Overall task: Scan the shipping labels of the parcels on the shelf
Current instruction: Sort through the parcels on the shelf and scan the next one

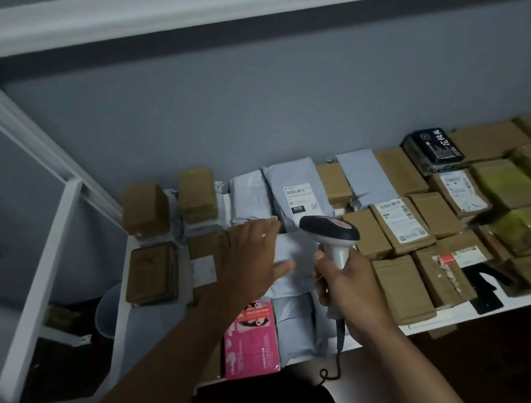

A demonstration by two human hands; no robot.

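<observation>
On shelf (429,323): parcels packed edge to edge; we stand at its near side.
Left hand (256,253): fingers straight, pressing flat on a grey mailer (294,250), near centre.
Right hand (345,284): curled round the scanner (329,232) handle, near side of that mailer.
Scanner axis: handle runs near to far; head points far-left, toward the labelled mailer (299,195).
Step advice: we judge label should lie flat, scanner square to barcode.

Right hand (350,285) grips the barcode scanner (331,232) over the shelf (460,317), left hand (257,253) lies flat on a grey mailer (294,253) near the front edge, beside a labelled grey parcel (298,192).
</observation>
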